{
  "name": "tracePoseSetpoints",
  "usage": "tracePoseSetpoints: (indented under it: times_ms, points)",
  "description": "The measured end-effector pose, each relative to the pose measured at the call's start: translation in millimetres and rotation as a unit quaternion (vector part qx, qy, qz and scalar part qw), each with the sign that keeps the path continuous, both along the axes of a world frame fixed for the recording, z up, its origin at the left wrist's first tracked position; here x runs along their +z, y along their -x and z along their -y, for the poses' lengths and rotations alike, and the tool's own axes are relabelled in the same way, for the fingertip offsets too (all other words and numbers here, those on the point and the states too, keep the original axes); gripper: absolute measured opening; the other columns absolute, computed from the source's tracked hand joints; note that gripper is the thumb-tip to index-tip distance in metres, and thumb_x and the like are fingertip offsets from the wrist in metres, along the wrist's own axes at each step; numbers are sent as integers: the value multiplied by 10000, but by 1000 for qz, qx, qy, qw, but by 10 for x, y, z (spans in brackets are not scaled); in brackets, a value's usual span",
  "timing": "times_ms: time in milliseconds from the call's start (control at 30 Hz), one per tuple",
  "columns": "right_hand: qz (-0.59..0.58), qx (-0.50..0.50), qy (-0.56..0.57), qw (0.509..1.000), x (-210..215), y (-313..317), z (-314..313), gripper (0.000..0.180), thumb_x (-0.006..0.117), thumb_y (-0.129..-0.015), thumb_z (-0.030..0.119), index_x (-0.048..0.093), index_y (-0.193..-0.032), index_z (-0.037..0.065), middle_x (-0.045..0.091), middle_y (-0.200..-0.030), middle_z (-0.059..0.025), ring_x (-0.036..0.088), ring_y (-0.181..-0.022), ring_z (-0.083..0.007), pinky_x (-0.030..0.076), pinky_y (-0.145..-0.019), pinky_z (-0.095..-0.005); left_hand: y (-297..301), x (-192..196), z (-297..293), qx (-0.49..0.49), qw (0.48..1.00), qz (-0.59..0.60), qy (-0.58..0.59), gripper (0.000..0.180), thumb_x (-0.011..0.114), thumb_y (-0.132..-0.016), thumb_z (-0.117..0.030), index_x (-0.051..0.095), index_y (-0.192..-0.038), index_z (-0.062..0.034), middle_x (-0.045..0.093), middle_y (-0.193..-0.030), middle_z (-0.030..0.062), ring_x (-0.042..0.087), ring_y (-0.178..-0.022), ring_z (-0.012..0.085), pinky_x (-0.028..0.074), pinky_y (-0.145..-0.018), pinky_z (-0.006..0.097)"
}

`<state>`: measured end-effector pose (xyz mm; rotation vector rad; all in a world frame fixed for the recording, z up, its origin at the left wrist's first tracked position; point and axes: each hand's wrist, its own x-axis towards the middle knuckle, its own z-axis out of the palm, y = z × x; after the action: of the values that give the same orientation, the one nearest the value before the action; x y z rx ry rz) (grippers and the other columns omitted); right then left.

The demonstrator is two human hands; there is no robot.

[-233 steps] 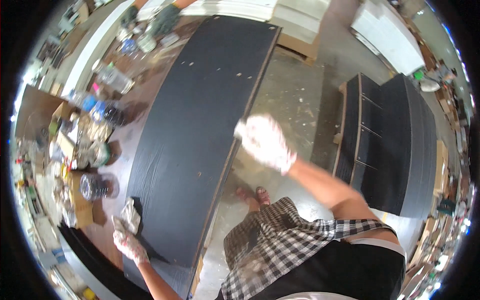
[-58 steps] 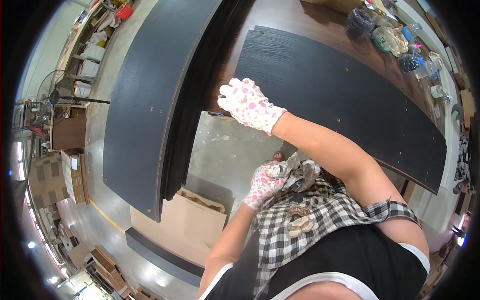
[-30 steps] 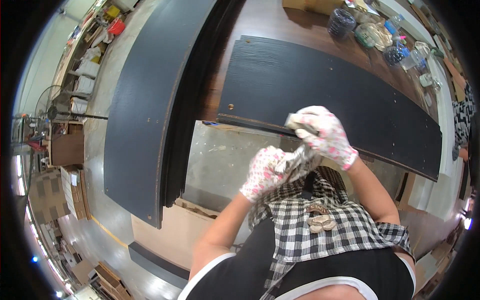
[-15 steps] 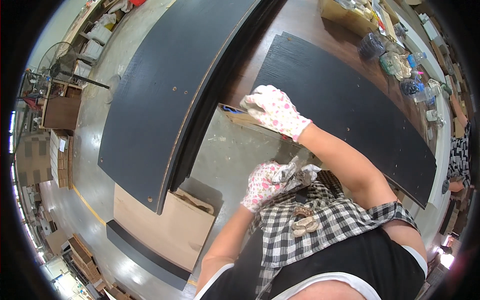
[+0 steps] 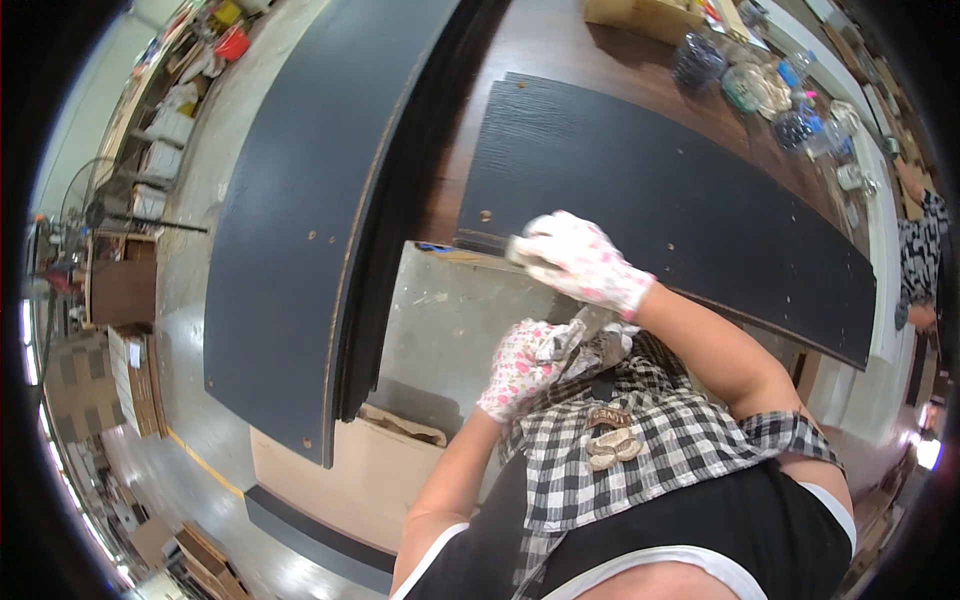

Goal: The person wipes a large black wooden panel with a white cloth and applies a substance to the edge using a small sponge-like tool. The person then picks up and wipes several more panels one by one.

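Over dark panel (image 5: 660, 190), right hand (image 5: 578, 258) curled.

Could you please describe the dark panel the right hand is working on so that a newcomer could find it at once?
Start at the brown wooden workbench with jars along its far edge. The flat black panel lies on top of it, and the gloved right hand presses on its near edge. Unlike the longer dark panel to the left, it lies on the bench.

Bright, even indoor light. Glare on the concrete floor (image 5: 215, 470) toward 7 o'clock. Fisheye bends straight edges near the rim; black vignette all round. Centre sharp.
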<state>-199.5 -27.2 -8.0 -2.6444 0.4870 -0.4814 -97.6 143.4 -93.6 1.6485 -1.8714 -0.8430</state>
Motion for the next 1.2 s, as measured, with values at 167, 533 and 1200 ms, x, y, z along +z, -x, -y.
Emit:
tracePoseSetpoints:
  times_ms: [167,533,1200]
  points:
    - [-99,-192,-31,976,270,1925,-314,251,774,-800,164,721,-1042,124,688,-1055,-68,639,-1020,-275,542,-899,-403,-398,511,217,81,972,97,196,96,688,-880,-204,673,-822,-129,645,-704,82,646,-680,253,516,-605,387]
    - [91,-467,-35,879,572,2571,-1194,254,769,-821,64,730,-1071,37,702,-1067,-103,690,-976,-237,558,-864,-347,-1,213,1058,-32,930,286,229,618,683,-841,-262,535,-1422,-111,508,-1456,173,401,-1409,410,289,-1165,577]
    - [477,-672,-128,552,39,3466,-1785,278,720,-910,-1,693,-1186,25,684,-1065,5,626,-885,-64,513,-748,-211,1030,644,1751,-152,919,245,268,584,605,-921,-425,603,-1372,-55,499,-1495,177,380,-1410,452,218,-1198,551]
